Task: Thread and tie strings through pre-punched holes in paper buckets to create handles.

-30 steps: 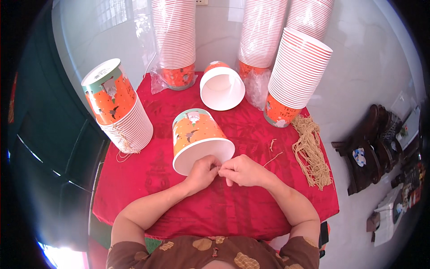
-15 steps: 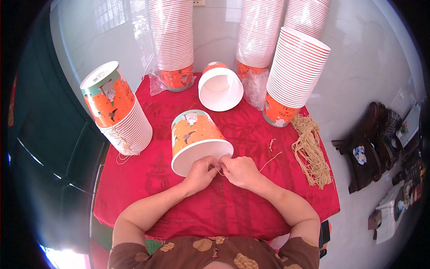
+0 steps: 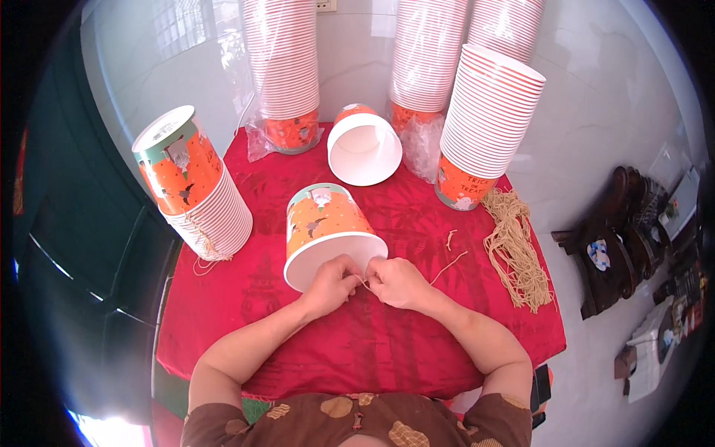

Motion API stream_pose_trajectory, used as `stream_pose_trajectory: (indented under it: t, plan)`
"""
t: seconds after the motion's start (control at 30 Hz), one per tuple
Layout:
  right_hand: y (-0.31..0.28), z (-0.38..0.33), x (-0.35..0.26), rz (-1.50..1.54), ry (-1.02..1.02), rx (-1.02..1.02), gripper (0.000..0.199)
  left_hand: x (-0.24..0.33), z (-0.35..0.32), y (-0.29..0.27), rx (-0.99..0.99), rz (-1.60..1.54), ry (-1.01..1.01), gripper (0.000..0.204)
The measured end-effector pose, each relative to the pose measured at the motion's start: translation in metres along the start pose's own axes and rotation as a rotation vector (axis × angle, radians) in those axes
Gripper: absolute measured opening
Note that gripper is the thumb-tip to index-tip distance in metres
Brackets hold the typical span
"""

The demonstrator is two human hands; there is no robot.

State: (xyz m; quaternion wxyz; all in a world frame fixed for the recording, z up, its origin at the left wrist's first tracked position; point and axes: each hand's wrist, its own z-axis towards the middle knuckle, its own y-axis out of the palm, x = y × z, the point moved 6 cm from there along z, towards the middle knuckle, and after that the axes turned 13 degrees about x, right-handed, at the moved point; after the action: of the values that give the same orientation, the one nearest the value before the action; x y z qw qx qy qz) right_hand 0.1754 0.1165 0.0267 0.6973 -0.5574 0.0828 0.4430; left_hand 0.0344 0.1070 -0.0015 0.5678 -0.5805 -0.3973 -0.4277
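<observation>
The bucket [image 3: 329, 220] blocks ahead; nearer red cloth [image 3: 354, 346] lies open.

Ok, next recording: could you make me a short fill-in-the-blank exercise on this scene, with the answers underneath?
1. Between the left hand and the right hand runs a thin tan ____.
2. The inside of the orange bucket just beyond the hands is ____ in colour.
3. On the red cloth, the bundle of tan strands lies toward the (left/right) ____ edge.
4. In the leftmost stack, the bucket openings face (up/down) ____.

Missing words: string; white; right; down.
</observation>
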Motion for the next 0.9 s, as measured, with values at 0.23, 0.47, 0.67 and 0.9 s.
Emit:
stream_pose_trajectory:
  t: [0.23, 0.47, 0.67, 0.9]
  plan:
    - [0.01, -0.006, 0.002, 0.172, 0.176, -0.161, 0.011, -0.003, 0.004, -0.002, -0.031, -0.106, -0.075, 0.004]
    - [0.006, -0.005, -0.01, -0.013, -0.035, -0.113, 0.013, -0.004, 0.004, -0.002, -0.047, -0.115, -0.075, 0.005]
    - [-0.001, -0.006, -0.013, -0.247, -0.168, 0.115, 0.013, -0.004, 0.002, -0.001, -0.031, -0.044, 0.022, 0.01]
    - [-0.002, -0.006, -0.007, -0.112, -0.131, 0.246, 0.014, 0.015, -0.006, 0.001, 0.103, 0.171, 0.306, 0.01]
